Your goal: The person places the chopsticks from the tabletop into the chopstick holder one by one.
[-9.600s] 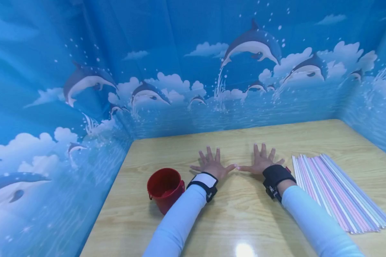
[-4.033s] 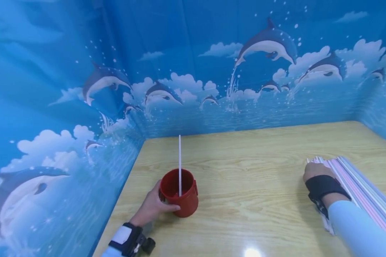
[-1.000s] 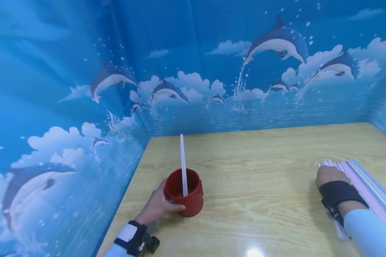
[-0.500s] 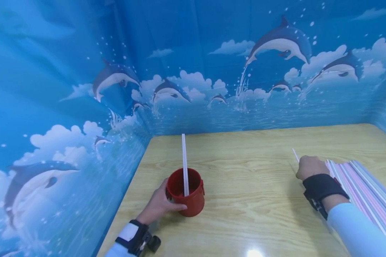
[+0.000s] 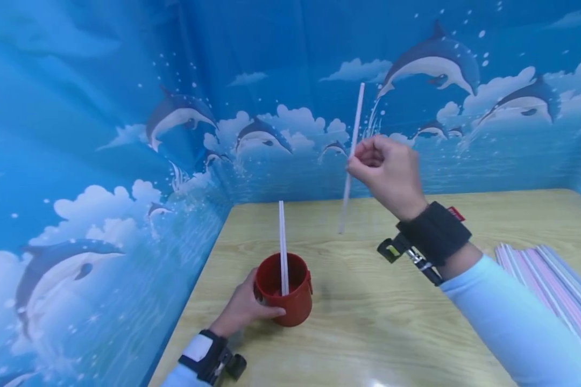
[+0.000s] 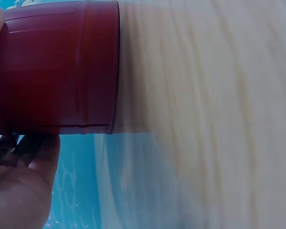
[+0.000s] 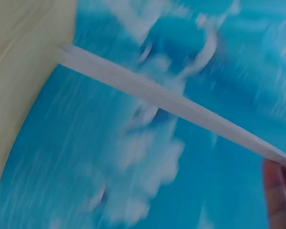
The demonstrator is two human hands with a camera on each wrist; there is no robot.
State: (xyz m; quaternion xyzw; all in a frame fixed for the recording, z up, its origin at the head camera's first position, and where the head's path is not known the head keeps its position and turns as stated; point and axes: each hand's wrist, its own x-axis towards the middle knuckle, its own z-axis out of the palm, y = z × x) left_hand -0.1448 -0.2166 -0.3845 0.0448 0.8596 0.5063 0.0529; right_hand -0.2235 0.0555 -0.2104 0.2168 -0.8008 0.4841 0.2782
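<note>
My right hand (image 5: pixel 389 169) pinches a pale pinkish-white straw (image 5: pixel 356 121) between thumb and fingertips, raised above the table at the back of the middle. The straw stands nearly upright, leaning slightly, with its lower end below the hand. In the right wrist view the straw (image 7: pixel 171 100) runs slantwise across the picture, blurred. On the left, a small red bucket (image 5: pixel 295 309) stands on the table, gripped at its left side by my left hand (image 5: pixel 244 309), thumb across the near wall. Pale straws (image 5: pixel 283 242) stand together inside, leaning on the rim. The left wrist view shows the bucket's side (image 6: pixel 62 71) close up.
A row of pastel straws (image 5: pixel 557 290) in white, pink, lilac and pale blue lies side by side at the table's right. The wood-grain table (image 5: pixel 368 312) is enclosed by a blue dolphin-print curtain (image 5: pixel 290 177) at the back and sides.
Over the frames, straws have come to stand in the bucket and my left hand has taken hold of it. In the last second my right hand lifted one straw from the row and carried it left.
</note>
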